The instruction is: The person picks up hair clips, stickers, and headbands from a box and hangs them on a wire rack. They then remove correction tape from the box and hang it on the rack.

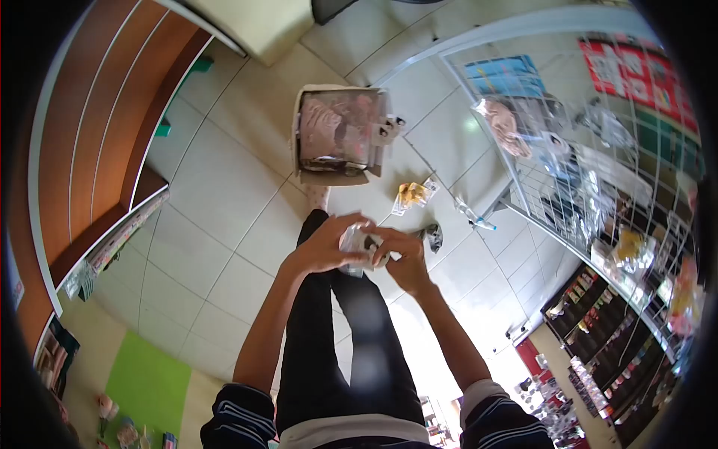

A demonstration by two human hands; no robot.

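Observation:
Between my two hands, above my dark trousers, is a small clear plastic package [357, 241] with something white and black in it. My left hand [327, 245] curls round its left side, fingers along the top and thumb beneath. On the right side, my right hand [402, 258] pinches the package with bent fingers. My palms cover part of it, so its full shape is hidden. Beyond my hands an open cardboard box [298, 135] on the floor holds pinkish packaged items, with a white and black piece at its right edge.
A yellow packaged item [411, 196], a dark bag [433, 237] and a clear packet with a blue end [476, 215] lie on the tiled floor [217, 179]. A wire rack [516, 191] with hanging goods stands at right. Brown shelving [97, 112] is at left.

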